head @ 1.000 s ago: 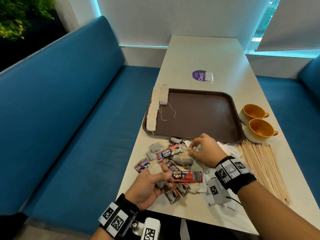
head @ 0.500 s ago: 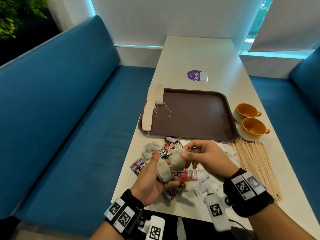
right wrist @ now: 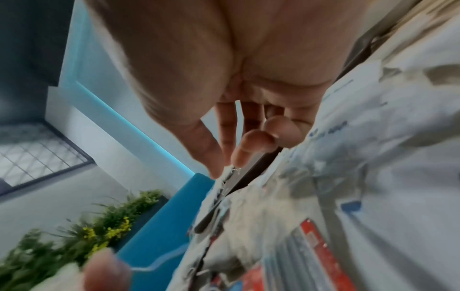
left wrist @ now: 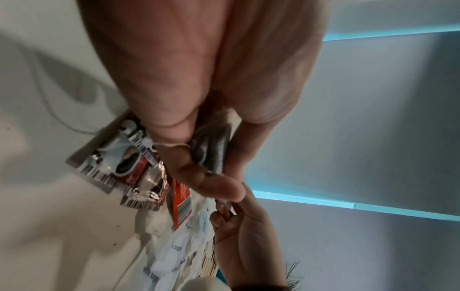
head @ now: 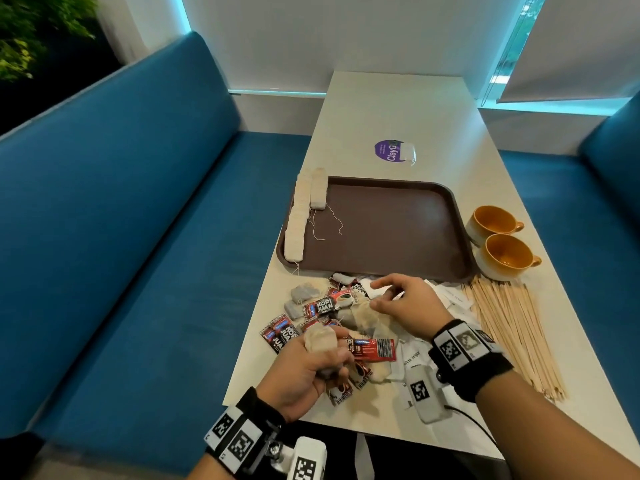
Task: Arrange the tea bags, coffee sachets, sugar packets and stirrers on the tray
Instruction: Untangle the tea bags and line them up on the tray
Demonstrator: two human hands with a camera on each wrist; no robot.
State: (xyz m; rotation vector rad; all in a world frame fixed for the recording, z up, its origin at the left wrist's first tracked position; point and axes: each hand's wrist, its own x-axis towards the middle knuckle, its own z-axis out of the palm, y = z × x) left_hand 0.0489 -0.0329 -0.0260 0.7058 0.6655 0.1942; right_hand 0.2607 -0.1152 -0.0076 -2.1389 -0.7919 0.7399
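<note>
My left hand [head: 322, 355] grips a bunch of tea bags [head: 319, 341] just above the table's front; in the left wrist view the left hand [left wrist: 199, 157] curls round a dark tea bag [left wrist: 211, 149]. My right hand [head: 379, 294] hovers over the mixed pile, thumb and forefinger pinching the top of a blurred tea bag [head: 365, 320]; the right wrist view shows the right hand [right wrist: 229, 167] with those tips close together. The brown tray [head: 388, 233] carries a row of tea bags [head: 298, 220] along its left edge. Coffee sachets [head: 322, 306] and sugar packets [head: 412, 355] lie in the pile. Stirrers [head: 516, 334] lie to the right.
Two orange cups [head: 498, 237] stand right of the tray. One tea bag [head: 407, 152] lies on a purple sticker beyond it. Loose tea bags [head: 303, 294] sit at the pile's left. A blue bench [head: 138, 237] runs along the table's left edge.
My right hand lifted a tea bag from the pile up to my left hand, then went back over the pile. The left hand sank slightly and its bunch looks thicker.
</note>
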